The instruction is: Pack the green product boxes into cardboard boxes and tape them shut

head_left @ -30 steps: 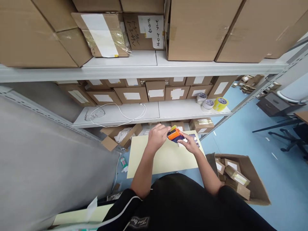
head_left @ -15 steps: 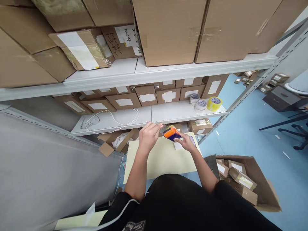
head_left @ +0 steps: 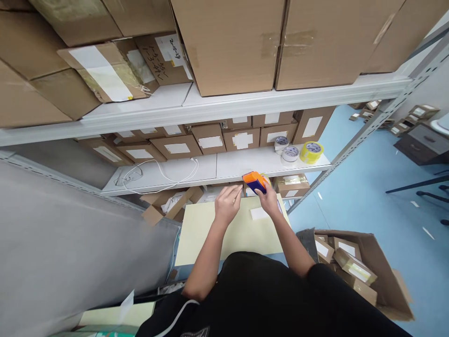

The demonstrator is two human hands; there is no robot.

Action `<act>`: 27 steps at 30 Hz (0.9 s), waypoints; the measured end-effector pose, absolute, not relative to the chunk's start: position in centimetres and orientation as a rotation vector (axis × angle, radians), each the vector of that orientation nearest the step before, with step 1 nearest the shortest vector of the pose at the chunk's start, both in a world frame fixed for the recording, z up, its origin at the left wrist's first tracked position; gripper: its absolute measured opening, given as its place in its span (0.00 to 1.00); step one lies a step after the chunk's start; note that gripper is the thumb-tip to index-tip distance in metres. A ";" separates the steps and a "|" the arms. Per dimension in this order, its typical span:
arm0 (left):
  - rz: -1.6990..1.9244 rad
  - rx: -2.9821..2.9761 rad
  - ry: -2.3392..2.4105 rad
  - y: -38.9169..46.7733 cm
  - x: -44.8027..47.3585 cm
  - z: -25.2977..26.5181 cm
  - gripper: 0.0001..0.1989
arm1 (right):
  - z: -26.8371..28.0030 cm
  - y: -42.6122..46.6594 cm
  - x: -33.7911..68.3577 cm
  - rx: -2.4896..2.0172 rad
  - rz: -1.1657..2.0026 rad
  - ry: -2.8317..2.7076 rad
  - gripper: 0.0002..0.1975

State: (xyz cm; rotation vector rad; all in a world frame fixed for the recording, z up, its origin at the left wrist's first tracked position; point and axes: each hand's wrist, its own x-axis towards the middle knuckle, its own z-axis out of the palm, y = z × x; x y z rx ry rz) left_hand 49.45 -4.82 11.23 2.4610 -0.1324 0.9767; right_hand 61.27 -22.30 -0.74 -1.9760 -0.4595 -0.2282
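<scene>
My right hand [head_left: 269,199] grips an orange and dark blue tape dispenser [head_left: 255,181], tilted above the far edge of a pale yellow tabletop [head_left: 199,229]. Part of a yellowish roll shows behind the dispenser's body. Just left of it, my left hand [head_left: 227,204] is raised with its fingers bent and drawn together, apart from the dispenser. Whether anything thin is between those fingertips cannot be made out. Under my right wrist lies a white paper slip [head_left: 258,213] on the tabletop, beside a partly hidden flat item.
Shelves ahead carry cardboard boxes [head_left: 177,147], white tape rolls [head_left: 290,153], a yellow tape roll [head_left: 311,152] and a white cable [head_left: 175,180]. An open carton [head_left: 168,206] sits below at left. At right on the floor, a large carton [head_left: 382,271] holds several small boxes.
The tape dispenser has turned in my right hand and moved slightly up, showing more of its orange side. My left hand has shifted right and a little down. The view has moved slightly.
</scene>
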 end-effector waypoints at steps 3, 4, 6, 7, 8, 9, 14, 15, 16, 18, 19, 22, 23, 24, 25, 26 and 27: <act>0.971 2.436 -0.029 -4.6 49.1 11.1 0.15 | -0.9 -22.9 64.3 -2.085 -0.311 -0.469 0.29; 0.956 2.426 0.004 -4.5 49.0 11.1 0.15 | -0.8 -23.1 65.7 -2.127 -0.321 -0.470 0.28; 0.919 2.400 0.068 -4.2 48.6 11.0 0.15 | -0.3 -23.4 68.7 -2.203 -0.318 -0.477 0.27; 0.903 2.384 0.101 -4.2 48.4 11.0 0.16 | 0.0 -23.4 70.3 -2.232 -0.316 -0.493 0.25; 0.890 2.369 0.131 -4.2 48.2 11.0 0.16 | 0.4 -23.2 71.9 -2.256 -0.316 -0.524 0.24; 0.879 2.355 0.159 -4.3 47.9 10.9 0.16 | 0.8 -23.0 73.4 -2.280 -0.311 -0.567 0.23; 0.833 2.325 0.268 -4.8 46.4 10.9 0.17 | 2.1 -20.8 78.1 -2.428 -0.158 -0.638 0.18; 0.822 2.323 0.286 -4.8 46.0 10.9 0.18 | 2.2 -20.4 78.4 -2.431 -0.129 -0.609 0.17; 0.816 2.321 0.304 -4.8 45.7 10.9 0.18 | 2.2 -20.1 78.5 -2.420 -0.114 -0.578 0.17; 0.808 2.314 0.344 -4.6 45.1 10.9 0.18 | 2.2 -19.7 78.4 -2.374 -0.133 -0.524 0.19; 0.802 2.310 0.366 -4.5 44.8 10.8 0.18 | 2.3 -19.5 78.1 -2.347 -0.159 -0.507 0.21; 0.744 2.304 0.436 -4.0 44.0 10.2 0.18 | 2.7 -19.1 76.5 -2.235 -0.224 -0.540 0.26; 0.722 2.300 0.462 -3.7 43.7 9.9 0.18 | 2.8 -18.8 75.7 -2.181 -0.229 -0.585 0.27; 0.703 2.297 0.490 -3.4 43.3 9.6 0.19 | 3.0 -18.4 74.8 -2.123 -0.226 -0.640 0.27; 0.686 2.293 0.523 -3.1 42.8 9.2 0.19 | 3.1 -18.0 73.7 -2.063 -0.216 -0.697 0.27; 0.668 2.290 0.560 -2.8 42.3 8.7 0.20 | 3.1 -17.5 72.5 -2.010 -0.200 -0.743 0.27; 0.646 2.289 0.600 -2.5 41.6 8.1 0.22 | 3.0 -16.9 71.2 -1.959 -0.176 -0.770 0.28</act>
